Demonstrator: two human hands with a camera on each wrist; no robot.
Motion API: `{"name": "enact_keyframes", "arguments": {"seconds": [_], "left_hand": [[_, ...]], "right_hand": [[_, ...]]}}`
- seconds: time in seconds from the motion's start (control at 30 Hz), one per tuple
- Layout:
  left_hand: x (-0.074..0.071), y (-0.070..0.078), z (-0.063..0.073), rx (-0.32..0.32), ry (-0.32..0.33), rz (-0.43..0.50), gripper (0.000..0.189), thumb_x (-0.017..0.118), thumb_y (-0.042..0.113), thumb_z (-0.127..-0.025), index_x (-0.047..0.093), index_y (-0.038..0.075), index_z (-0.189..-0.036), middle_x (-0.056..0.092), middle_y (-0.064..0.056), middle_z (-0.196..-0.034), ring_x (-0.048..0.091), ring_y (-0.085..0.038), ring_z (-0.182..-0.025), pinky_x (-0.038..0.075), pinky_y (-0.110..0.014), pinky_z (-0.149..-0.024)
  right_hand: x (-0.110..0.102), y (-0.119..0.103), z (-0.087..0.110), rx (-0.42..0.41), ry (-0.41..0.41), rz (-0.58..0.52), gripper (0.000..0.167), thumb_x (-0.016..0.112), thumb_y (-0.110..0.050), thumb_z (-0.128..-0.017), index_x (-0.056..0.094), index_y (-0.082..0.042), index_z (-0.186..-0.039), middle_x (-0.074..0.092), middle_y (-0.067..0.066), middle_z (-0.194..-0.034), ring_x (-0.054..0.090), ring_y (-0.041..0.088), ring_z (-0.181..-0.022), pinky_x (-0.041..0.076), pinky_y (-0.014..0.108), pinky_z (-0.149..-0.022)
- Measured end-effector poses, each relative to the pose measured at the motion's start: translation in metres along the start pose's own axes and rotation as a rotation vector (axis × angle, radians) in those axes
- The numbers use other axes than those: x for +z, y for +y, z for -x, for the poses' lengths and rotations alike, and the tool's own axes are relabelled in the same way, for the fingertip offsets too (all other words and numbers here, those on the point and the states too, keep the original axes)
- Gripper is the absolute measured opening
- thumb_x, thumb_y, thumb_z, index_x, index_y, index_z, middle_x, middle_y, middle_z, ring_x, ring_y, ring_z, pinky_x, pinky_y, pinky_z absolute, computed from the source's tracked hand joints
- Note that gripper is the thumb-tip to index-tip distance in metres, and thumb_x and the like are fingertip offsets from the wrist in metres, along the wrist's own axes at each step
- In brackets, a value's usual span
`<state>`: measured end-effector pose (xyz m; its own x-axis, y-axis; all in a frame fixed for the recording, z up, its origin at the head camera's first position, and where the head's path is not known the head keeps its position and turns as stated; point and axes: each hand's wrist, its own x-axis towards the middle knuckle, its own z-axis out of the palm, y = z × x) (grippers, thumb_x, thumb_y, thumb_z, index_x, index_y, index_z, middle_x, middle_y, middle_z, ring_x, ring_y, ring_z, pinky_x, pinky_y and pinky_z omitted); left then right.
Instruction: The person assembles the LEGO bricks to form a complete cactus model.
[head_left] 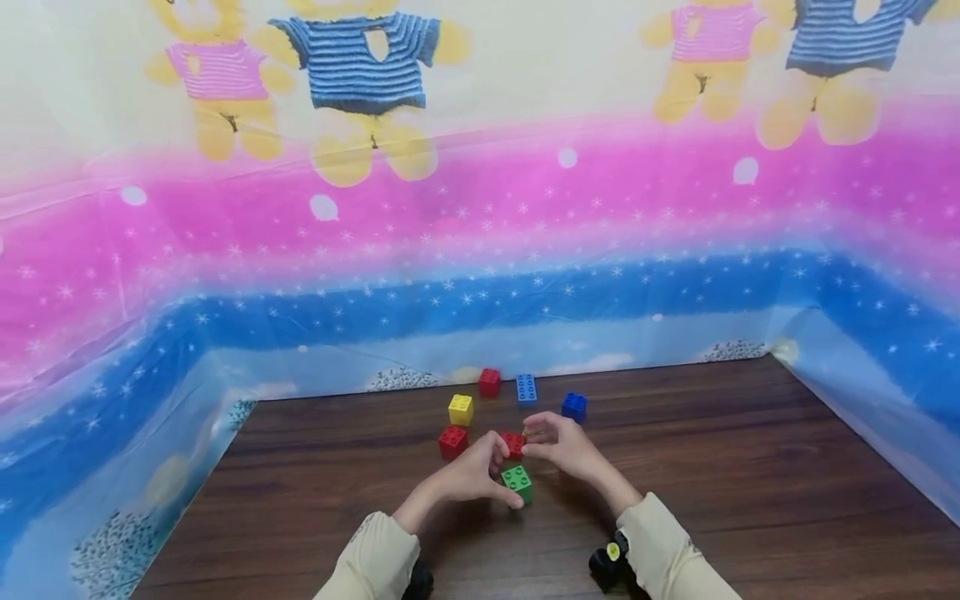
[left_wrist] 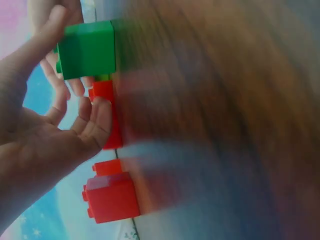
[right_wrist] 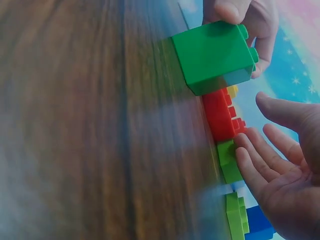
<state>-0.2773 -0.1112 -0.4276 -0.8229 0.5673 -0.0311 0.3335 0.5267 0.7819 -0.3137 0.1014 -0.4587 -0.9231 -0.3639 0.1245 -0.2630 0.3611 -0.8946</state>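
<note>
In the head view, a green block [head_left: 517,483] sits nearest me, with a red block [head_left: 513,445] just behind it. My left hand [head_left: 468,472] is spread beside both. Its thumb lies along the near left side of the green block [right_wrist: 212,57], and its curved fingertips reach the red block [left_wrist: 111,132]. From the other side, my right hand [head_left: 566,450] has its fingertips at the right end of the red block. In the right wrist view its thumb stands apart from its fingers, which overlap a light green block [right_wrist: 229,162], largely hidden from the head view.
Behind the hands stand a second red block [head_left: 453,442], a yellow block [head_left: 461,409], another red block [head_left: 490,382], a flat light-blue brick [head_left: 527,389] and a dark blue block [head_left: 574,407]. A patterned cloth [head_left: 480,292] walls the wooden table [head_left: 315,500] at the back and sides.
</note>
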Motion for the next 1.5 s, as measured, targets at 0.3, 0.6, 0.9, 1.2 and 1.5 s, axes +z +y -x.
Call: {"name": "enact_keyframes", "arguments": {"seconds": [0.3,0.6,0.9,1.2,1.5], "left_hand": [[0.000,-0.002,0.000,-0.012,0.022,-0.004,0.035,0.077,0.016,-0.082,0.052,0.004,-0.104,0.055,-0.007,-0.101,0.051,-0.020,-0.093,0.048,-0.030,-0.081],[-0.001,-0.003,0.000,-0.001,0.042,0.042,0.030,0.074,0.013,-0.084,0.054,0.005,-0.104,0.061,-0.009,-0.101,0.056,-0.022,-0.093,0.053,-0.036,-0.085],[-0.002,-0.010,-0.001,0.018,0.038,0.044,0.030,0.074,0.010,-0.084,0.052,0.003,-0.103,0.061,-0.010,-0.102,0.058,-0.016,-0.088,0.056,-0.030,-0.083],[-0.001,-0.005,-0.001,0.005,0.030,0.055,0.030,0.072,0.010,-0.086,0.051,0.003,-0.105,0.062,-0.012,-0.105,0.059,-0.018,-0.090,0.056,-0.034,-0.087],[-0.001,-0.003,-0.002,-0.006,0.042,0.057,0.030,0.073,0.010,-0.085,0.052,0.003,-0.106,0.061,-0.012,-0.107,0.061,-0.019,-0.092,0.056,-0.037,-0.087]], "right_hand": [[-0.001,0.000,-0.004,0.002,0.004,0.034,0.041,0.069,-0.017,-0.090,0.057,-0.002,-0.126,0.065,0.017,-0.123,0.063,0.033,-0.114,0.053,0.047,-0.095],[0.004,-0.007,-0.006,-0.034,-0.003,0.062,0.038,0.067,-0.015,-0.091,0.058,-0.001,-0.126,0.064,0.019,-0.127,0.060,0.035,-0.120,0.050,0.049,-0.099],[0.012,-0.013,-0.009,-0.046,0.008,0.118,0.036,0.067,-0.012,-0.091,0.060,-0.002,-0.125,0.066,0.017,-0.124,0.062,0.035,-0.116,0.052,0.049,-0.097],[0.014,-0.011,-0.018,-0.080,-0.061,0.176,0.040,0.067,-0.009,-0.091,0.058,0.000,-0.128,0.063,0.020,-0.129,0.060,0.036,-0.121,0.050,0.050,-0.099],[0.015,-0.017,-0.027,-0.072,-0.149,0.312,0.035,0.068,-0.007,-0.089,0.063,0.000,-0.123,0.067,0.018,-0.122,0.062,0.034,-0.115,0.051,0.049,-0.098]]}}
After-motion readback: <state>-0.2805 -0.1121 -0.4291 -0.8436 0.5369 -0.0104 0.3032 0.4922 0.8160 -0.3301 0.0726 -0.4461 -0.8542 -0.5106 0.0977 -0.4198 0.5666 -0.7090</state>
